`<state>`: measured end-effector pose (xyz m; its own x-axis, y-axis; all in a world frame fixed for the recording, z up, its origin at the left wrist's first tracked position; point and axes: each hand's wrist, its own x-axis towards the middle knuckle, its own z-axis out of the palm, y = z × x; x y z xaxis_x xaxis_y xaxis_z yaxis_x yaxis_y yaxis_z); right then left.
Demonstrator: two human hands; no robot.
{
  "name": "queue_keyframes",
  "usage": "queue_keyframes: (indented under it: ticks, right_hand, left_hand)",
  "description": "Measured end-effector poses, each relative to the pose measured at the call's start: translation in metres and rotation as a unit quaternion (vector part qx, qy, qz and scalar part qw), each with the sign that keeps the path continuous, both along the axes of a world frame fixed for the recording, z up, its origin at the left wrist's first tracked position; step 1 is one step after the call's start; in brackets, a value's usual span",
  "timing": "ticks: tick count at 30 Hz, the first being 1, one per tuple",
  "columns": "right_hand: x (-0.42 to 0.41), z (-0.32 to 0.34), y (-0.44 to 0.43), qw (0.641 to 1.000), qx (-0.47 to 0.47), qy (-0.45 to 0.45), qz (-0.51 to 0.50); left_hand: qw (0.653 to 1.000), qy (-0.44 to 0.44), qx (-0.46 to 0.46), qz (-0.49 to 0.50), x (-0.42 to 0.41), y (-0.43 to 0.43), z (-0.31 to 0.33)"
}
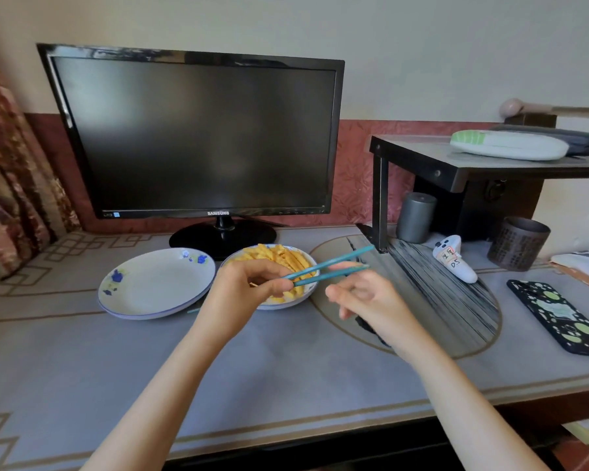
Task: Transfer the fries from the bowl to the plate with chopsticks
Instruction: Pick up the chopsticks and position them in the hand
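A white bowl [288,304] heaped with yellow fries [279,256] stands in front of the monitor's foot. To its left is a white plate [157,283] with blue flowers and nothing on it. My left hand [249,287] hovers over the bowl's near side and grips a pair of teal chopsticks [330,266] partway along. Their long ends slant up to the right, and a teal tip shows under my wrist by the plate's edge. My right hand [364,297] is blurred, just right of the bowl, with loose fingers reaching toward the chopsticks' raised ends.
A black monitor [198,137] fills the back. At the right stand a black shelf riser [456,164], a grey cylinder [415,217], a white controller [454,258], a dark cup [517,244] and a phone in a patterned case [561,317]. A round mat [449,300] lies under my right hand.
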<state>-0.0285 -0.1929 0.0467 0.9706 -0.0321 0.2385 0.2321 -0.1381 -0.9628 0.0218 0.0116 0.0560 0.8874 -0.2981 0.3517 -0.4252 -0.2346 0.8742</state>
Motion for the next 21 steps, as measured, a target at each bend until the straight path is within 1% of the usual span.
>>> queue_keyframes:
  ticks: [3, 6, 11, 14, 17, 21]
  right_hand:
    - [0.007, -0.007, 0.017, 0.995, 0.080, -0.018, 0.051]
    - [0.016, -0.004, 0.026, 0.991, 0.123, -0.038, 0.039]
    - [0.022, -0.003, 0.028, 0.992, 0.113, -0.047, 0.028]
    - [0.022, -0.004, 0.027, 0.993, 0.099, -0.045, 0.035]
    - [0.021, -0.003, 0.028, 0.992, 0.109, -0.041, 0.042]
    - [0.020, 0.003, 0.026, 0.989, 0.119, -0.018, 0.089]
  left_hand:
    - [1.000, 0.027, 0.000, -0.005, -0.001, 0.000, 0.002]
    - [0.998, 0.068, 0.001, -0.015, -0.002, 0.001, 0.000]
    - [0.991, 0.125, -0.029, -0.027, -0.002, 0.013, -0.007]
    - [0.991, 0.128, -0.021, -0.029, -0.001, 0.018, -0.008]
    - [0.991, 0.130, -0.022, -0.037, -0.002, 0.019, -0.006]
    - [0.989, 0.135, -0.028, -0.048, -0.002, 0.017, -0.005]
